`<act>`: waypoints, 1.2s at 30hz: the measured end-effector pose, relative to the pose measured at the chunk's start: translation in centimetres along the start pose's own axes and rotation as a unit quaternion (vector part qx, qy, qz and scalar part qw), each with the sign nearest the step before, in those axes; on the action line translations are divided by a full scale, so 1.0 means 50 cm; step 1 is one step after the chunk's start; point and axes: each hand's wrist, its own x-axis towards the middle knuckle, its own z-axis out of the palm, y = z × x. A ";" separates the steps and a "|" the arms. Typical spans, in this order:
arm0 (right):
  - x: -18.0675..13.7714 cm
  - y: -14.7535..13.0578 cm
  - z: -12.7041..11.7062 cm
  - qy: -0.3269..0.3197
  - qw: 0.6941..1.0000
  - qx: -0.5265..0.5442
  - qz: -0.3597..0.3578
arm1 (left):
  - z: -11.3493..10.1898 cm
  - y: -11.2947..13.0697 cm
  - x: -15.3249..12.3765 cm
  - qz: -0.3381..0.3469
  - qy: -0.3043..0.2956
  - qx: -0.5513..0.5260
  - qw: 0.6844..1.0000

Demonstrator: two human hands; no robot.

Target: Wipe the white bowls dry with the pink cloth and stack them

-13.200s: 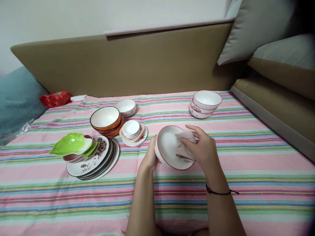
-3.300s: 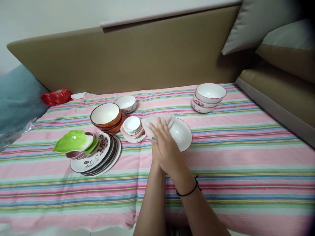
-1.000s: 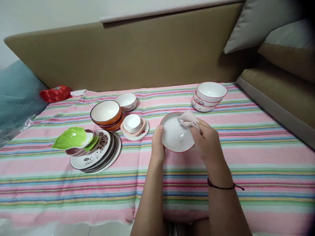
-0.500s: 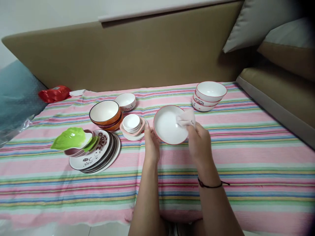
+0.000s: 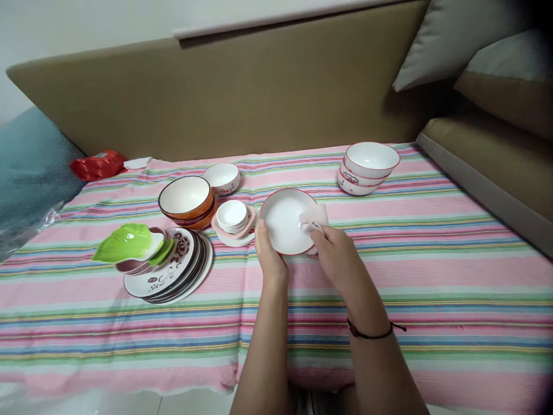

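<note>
A white bowl with a red rim (image 5: 283,222) is tilted up in front of me, its inside facing me. My left hand (image 5: 270,253) grips its left edge, thumb on the rim; the other fingers are hidden behind it. Pinched in my right hand (image 5: 332,253) is a pale cloth (image 5: 311,218), pressed against the right inner side of the bowl. Just left of the bowl sits a stack of small white dishes (image 5: 232,214) on a pink dish and a white plate. Further right stand stacked red-rimmed bowls (image 5: 372,161).
On the striped cloth (image 5: 410,271) at left are stacked plates (image 5: 162,282) topped by green leaf-shaped dishes (image 5: 127,242). Orange bowls (image 5: 185,199) and a white patterned bowl (image 5: 222,178) stand behind. A red package (image 5: 99,165) lies at the far left. Cushions (image 5: 514,80) border the right.
The bowl and both hands have shifted slightly left. My right hand with the cloth has moved left and a little down along the bowl's right side.
</note>
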 end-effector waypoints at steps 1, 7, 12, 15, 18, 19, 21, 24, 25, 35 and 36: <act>-0.002 -0.004 0.003 -0.017 1.000 0.021 0.005 | 0.002 0.001 0.000 0.001 0.008 -0.013 1.000; 0.009 0.011 -0.014 0.088 0.995 0.012 -0.051 | 0.005 0.020 -0.009 -0.084 -0.076 -0.007 0.994; 0.020 0.037 -0.045 0.139 0.980 0.048 -0.135 | -0.012 0.008 -0.004 -0.182 -0.126 0.041 0.974; 0.021 0.041 -0.051 0.121 0.983 -0.001 -0.135 | -0.020 -0.003 0.000 -0.182 -0.143 0.055 0.971; 0.018 0.035 -0.043 0.085 0.992 -0.042 -0.089 | -0.017 -0.008 0.002 -0.115 -0.112 0.059 0.985; 0.016 0.032 -0.038 0.068 0.994 -0.049 -0.070 | -0.014 -0.009 0.002 -0.092 -0.092 0.048 0.990; 0.011 0.024 -0.025 0.031 0.998 -0.051 -0.037 | -0.007 -0.009 0.003 -0.065 -0.047 0.013 0.997; 0.005 0.011 -0.006 -0.031 0.999 -0.013 -0.017 | -0.001 -0.002 0.006 -0.049 -0.015 -0.031 0.998; 0.004 0.007 -0.001 -0.040 0.999 0.000 -0.018 | -0.001 0.002 0.008 -0.048 -0.020 -0.040 0.998; 0.023 0.039 -0.026 0.126 0.985 -0.010 -0.117 | -0.030 0.024 0.011 -0.172 -0.172 0.087 0.966; 0.025 0.042 -0.031 0.131 0.984 -0.012 -0.119 | -0.031 0.023 0.008 -0.177 -0.197 0.087 0.960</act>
